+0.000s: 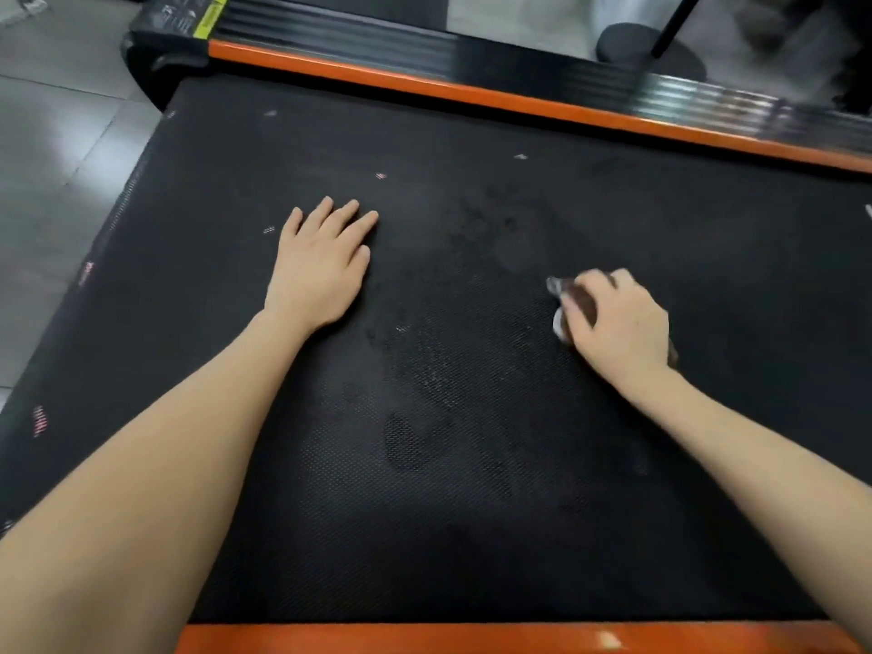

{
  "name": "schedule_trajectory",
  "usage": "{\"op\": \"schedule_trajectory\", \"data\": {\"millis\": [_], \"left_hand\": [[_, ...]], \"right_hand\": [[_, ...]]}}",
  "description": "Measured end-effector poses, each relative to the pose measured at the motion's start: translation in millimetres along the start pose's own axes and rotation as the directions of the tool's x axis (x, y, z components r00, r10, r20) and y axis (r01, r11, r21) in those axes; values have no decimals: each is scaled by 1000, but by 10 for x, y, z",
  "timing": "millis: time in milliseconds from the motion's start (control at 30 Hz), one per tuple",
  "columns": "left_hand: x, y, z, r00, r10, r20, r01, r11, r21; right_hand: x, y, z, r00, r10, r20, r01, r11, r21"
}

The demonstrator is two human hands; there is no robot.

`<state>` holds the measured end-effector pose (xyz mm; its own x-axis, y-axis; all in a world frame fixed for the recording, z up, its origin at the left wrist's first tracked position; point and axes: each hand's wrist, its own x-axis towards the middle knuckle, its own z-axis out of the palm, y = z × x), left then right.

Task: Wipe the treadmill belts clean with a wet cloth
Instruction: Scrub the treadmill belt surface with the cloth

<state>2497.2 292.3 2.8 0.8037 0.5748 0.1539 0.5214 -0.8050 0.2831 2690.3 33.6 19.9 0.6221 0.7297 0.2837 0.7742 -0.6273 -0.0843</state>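
Fingers (595, 281) of right hand (623, 323) curl around cloth (564, 302) on belt (472, 417); left hand (321, 266) lies flat, fingers straight, holding nothing.

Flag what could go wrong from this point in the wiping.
1. The left hand rests flat on the belt; if the belt slips, the person may lose balance.
2. The right hand bunches the cloth small, so pale specks near the far rail could be missed.
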Motion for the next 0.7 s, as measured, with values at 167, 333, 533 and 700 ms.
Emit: {"op": "schedule_trajectory", "data": {"millis": [167,333,533,700], "left_hand": [[27,69,-14,1000,-15,-7,15,999,40],[401,246,-13,1000,-21,8,20,990,138],[673,292,197,999,-22,50,12,981,193],[686,272,221,1000,-5,31,-1,980,199]], "right_hand": [[152,-1,88,994,94,-48,-96,995,-32],[415,120,191,995,32,-91,-32,999,0],[1348,256,474,983,107,-149,-114,993,-38],[1944,102,589,976,203,-72,-203,979,16]]}}
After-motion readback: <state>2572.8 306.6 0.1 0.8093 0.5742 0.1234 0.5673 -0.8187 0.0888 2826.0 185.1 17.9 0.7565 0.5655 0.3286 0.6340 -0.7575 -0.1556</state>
